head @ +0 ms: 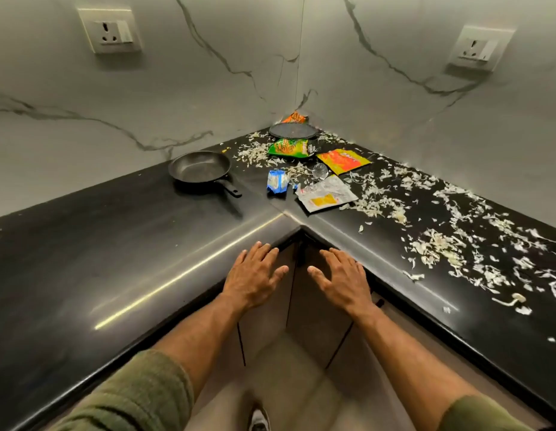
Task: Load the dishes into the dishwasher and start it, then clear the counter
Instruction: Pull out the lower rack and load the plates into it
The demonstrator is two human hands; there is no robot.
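Both hands are empty, fingers flat and spread; left hand [255, 276] and right hand [342, 279] hover at the inner corner of the counter [115, 244]. The pan [200, 169] and plate [293, 131] sit far back; glass [320, 172] is among 5 or so wrappers [326, 194]. Risk, I'd say: reaching over could scatter the peels [441, 244] onto the floor; that clear glass is easy to knock.

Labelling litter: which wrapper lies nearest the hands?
The white wrapper with the yellow patch, closest to the counter's inner corner. The blue, green and orange wrappers lie farther back.
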